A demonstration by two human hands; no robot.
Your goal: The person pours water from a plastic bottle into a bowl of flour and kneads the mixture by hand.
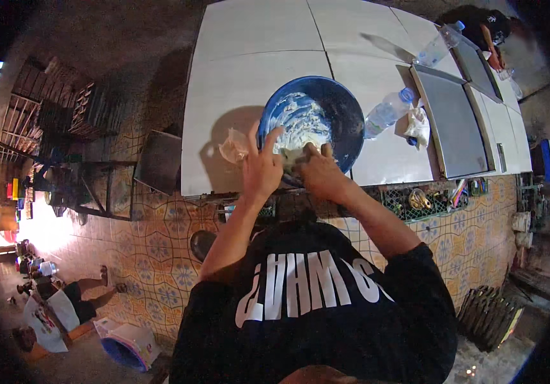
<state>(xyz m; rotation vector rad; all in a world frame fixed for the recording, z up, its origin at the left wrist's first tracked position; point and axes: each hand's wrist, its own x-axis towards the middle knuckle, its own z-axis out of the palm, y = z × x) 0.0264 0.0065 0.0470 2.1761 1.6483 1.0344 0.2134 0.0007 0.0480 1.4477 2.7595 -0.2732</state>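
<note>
Blue bowl (350, 121), just one, sits at twelve o'clock on the desk (240, 77); two trays (459, 131) toward two. I see left fingers (274, 139) spread by its eight-o'clock rim, right fingers (314, 151) bent at white paste (300, 121), pinch unclear.

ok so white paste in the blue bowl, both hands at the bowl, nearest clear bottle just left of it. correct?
One fix: the nearest clear bottle is just right of the blue bowl, as the head view shows. White paste in the bowl, left hand and right hand at it: all fine.
</note>
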